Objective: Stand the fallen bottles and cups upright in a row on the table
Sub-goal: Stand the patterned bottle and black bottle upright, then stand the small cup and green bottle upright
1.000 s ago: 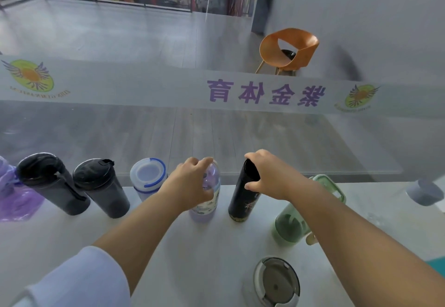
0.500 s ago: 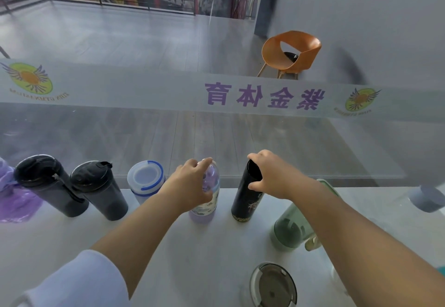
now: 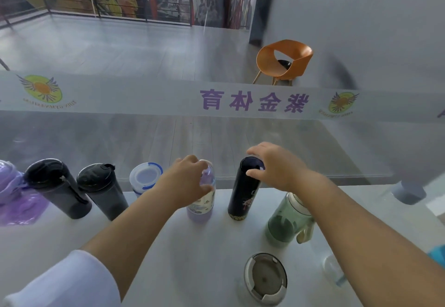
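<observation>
The black flask (image 3: 244, 190) and the lilac bottle (image 3: 202, 193) are standing upright side by side at the 12 o'clock part of the tabletop (image 3: 168, 246), extending the row along the far edge; the right hand (image 3: 272, 167) is cupping the flask's cap, its grip closed around the top; the left hand (image 3: 187, 181) is wrapping the lilac bottle's shoulder, grip closed on it too; to their 9 o'clock the white-lidded cup (image 3: 145, 177), two dark tumblers (image 3: 103, 191) (image 3: 56, 186) and a purple bottle (image 3: 9, 186) are already standing in line; the step in hand looks like settling this pair into the row. At 3 o'clock of the flask, the green bottle (image 3: 287, 220) is sitting nearer the person, out of line and partly hidden by the forearm; at 5 o'clock a grey-lidded cup (image 3: 266, 277) is waiting near the front edge, a clear cup (image 3: 333, 270) just beside it; a grey cup (image 3: 407, 192) is sitting far off at 3 o'clock. Next, both hands would need to let go gently, then reach for the green bottle.
</observation>
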Available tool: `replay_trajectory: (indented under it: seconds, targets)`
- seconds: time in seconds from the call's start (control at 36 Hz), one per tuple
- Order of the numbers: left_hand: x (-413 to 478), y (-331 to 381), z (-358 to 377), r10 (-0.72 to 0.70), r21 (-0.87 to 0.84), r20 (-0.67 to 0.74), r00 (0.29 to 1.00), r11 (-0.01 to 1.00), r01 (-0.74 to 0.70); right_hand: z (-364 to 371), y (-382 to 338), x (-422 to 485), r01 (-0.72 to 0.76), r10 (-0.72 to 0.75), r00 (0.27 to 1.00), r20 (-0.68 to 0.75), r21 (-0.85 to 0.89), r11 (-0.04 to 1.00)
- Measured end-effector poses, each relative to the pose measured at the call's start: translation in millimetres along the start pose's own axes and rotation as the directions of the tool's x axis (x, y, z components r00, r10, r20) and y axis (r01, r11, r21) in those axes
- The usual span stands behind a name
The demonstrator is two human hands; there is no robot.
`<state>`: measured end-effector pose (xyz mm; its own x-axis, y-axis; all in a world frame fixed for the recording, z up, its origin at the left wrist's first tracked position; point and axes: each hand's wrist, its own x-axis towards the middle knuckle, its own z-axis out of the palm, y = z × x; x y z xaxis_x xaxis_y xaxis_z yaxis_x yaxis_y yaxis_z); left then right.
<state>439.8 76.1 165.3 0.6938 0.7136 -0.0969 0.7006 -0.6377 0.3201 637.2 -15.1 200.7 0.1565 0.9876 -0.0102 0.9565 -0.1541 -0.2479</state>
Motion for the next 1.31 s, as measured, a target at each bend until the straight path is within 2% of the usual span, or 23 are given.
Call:
replay_trajectory:
  seconds: [0.25, 0.5, 0.67, 0.89, 1.03, 1.17, 1.31]
  targets:
    - [-40.6, 19.6, -3.4, 0.082, 0.033, -0.041, 0.996, 0.996, -0.081, -24.0, -3.0, -64.7, -0.092, 0.096, 0.987, -0.127, 0.033, 0.995]
    - [-73.0, 56.3, 23.8, 0.244, 0.039, 0.031, 0.969, 0.969, -0.245, -19.0, 4.6, -144.7, -0.263, 0.266, 0.946, -0.184, 0.041, 0.964]
    - [-91.0, 91.7, 45.0, 0.267, -0.009, 0.141, 0.953, 0.963, -0.268, -10.6, 22.1, -183.7, -0.334, 0.332, 0.931, -0.152, 0.016, 0.942]
    - [-103.3, 125.2, 85.8, 0.158, -0.013, 0.281, 0.947, 0.987, -0.161, -3.4, 59.6, -205.1, -0.304, 0.3, 0.941, -0.154, 0.002, 0.953]
    - [-107.4, 139.7, 109.2, 0.034, 0.036, 0.24, 0.97, 0.998, -0.044, -3.4, 83.1, -205.4, -0.201, 0.196, 0.972, -0.131, -0.025, 0.979]
    - [-108.3, 145.6, 119.2, -0.057, 0.01, 0.181, 0.982, 0.998, 0.056, -4.1, 98.5, -194.5, -0.09, 0.082, 0.991, -0.105, -0.078, 0.993]
    - [-107.5, 151.4, 121.5, -0.116, -0.008, 0.143, 0.983, 0.993, 0.118, -7.0, 104.1, -175.0, -0.025, 0.024, 0.996, -0.091, -0.013, 1.0]
